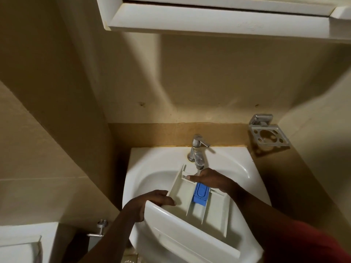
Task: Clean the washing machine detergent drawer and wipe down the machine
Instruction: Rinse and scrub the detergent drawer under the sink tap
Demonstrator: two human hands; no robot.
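Head view looks down on a white sink [152,160] set in a corner of beige walls, and the detergent drawer [181,194] is held above its basin. The drawer lies at a slant. Its broad curved front panel [180,234] is nearest the camera, and its far end reaches up under the spout of the chrome tap [197,150]. The drawer's open compartments face up, and a blue insert [200,194] sits in the middle channel towards the far end.

The left hand [150,204] grips the drawer at its near left corner. The thumb is hooked over the left wall into the large compartment, and the fingers are curled on the outside just behind the front panel. The right hand [209,179] lies over the far right part of the drawer, directly below the tap. Its thumb is stretched out to the left and pressed on the far ribs. Its fingers are hidden behind the hand, so I cannot tell whether they are closed on the drawer. A red sleeve [303,243] covers the right arm at the near right edge.

A chrome toothbrush holder [268,135] is fixed to the wall to the right of the tap. A white cabinet [218,16] hangs overhead. A small metal valve [99,228] juts from the wall low on the left.
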